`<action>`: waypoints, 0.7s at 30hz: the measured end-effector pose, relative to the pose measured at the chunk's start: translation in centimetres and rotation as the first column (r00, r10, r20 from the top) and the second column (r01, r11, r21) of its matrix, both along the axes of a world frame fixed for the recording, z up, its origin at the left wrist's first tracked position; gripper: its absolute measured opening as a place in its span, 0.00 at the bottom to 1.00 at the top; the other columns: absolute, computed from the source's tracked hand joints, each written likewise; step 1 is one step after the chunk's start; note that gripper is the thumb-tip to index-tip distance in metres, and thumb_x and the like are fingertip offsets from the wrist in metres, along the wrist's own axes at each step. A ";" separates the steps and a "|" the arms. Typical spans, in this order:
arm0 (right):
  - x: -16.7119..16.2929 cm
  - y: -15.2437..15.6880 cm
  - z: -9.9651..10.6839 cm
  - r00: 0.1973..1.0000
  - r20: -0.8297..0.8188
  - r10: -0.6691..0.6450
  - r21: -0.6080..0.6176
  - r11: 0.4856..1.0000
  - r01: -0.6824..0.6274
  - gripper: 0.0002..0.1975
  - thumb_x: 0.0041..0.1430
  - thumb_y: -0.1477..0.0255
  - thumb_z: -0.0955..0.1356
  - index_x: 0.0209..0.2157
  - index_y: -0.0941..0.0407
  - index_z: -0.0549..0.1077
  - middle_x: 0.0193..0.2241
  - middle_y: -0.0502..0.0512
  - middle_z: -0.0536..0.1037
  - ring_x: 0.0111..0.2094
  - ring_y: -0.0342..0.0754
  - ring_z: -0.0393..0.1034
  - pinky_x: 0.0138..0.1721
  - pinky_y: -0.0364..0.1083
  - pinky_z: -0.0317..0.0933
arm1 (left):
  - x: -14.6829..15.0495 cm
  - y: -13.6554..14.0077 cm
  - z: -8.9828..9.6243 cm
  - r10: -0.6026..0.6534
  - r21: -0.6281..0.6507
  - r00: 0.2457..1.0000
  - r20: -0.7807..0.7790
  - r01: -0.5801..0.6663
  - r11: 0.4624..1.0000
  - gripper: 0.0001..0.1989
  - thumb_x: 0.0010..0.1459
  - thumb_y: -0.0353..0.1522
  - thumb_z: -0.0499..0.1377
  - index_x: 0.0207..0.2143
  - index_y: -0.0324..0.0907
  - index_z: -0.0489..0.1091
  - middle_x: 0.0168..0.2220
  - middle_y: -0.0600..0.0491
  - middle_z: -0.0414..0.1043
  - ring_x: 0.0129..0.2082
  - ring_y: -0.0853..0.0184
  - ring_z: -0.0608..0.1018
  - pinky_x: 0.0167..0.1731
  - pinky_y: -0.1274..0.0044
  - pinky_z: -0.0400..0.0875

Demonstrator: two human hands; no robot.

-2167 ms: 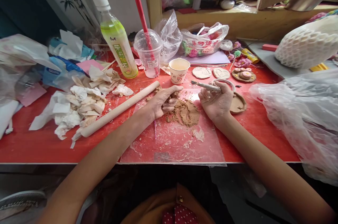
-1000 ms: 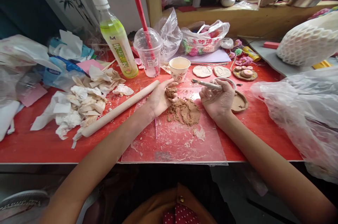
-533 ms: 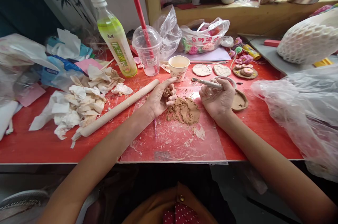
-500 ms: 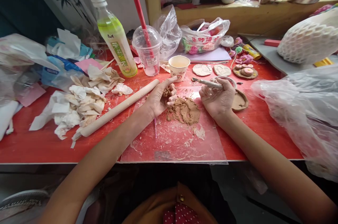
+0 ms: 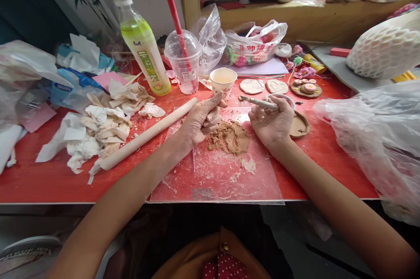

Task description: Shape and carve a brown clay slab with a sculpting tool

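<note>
My left hand (image 5: 203, 119) is closed, its fingers curled in beside the paper cup (image 5: 224, 78) of pale liquid. Brown clay showed in these fingers half a second ago; now they mostly hide it. My right hand (image 5: 273, 119) grips a clay-smeared brush (image 5: 259, 102), its dark tip pointing left. Between the hands, a rough patch of brown clay (image 5: 229, 137) lies on a clear plastic sheet (image 5: 216, 187). Just behind my right hand is a shallow clay dish (image 5: 301, 125), partly covered by it. Two pale clay discs (image 5: 252, 86) lie beyond the brush.
A wooden rolling pin (image 5: 147, 135) lies slantwise at left, near crumpled tissues (image 5: 98, 125). Behind it stand a green drink bottle (image 5: 144, 47) and a plastic cup with a red straw (image 5: 183, 64). A decorated clay disc (image 5: 306, 90) and plastic bags (image 5: 377, 125) are at right.
My left fingers have closed over the brown clay, and the thumb has risen slightly in front of the paper cup. My right hand and the brush have hardly moved.
</note>
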State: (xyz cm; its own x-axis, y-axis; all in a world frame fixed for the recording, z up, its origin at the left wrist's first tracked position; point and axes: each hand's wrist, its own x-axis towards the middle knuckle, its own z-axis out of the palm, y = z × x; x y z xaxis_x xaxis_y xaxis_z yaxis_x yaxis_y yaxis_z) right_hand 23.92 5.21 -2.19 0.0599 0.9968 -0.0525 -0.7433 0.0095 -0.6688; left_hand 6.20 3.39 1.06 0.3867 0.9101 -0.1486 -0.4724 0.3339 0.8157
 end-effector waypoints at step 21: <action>0.1 0.1 -0.3 0.999 -0.031 0.012 0.018 1.000 -0.011 0.10 0.45 0.73 0.65 0.15 0.56 0.60 0.12 0.44 0.61 0.14 0.36 0.53 0.17 0.41 0.49 | -2.5 2.0 1.3 0.324 0.224 0.946 0.005 -0.317 0.922 0.16 0.37 0.14 0.44 0.13 0.39 0.63 0.13 0.60 0.62 0.17 0.80 0.69 0.21 0.85 0.63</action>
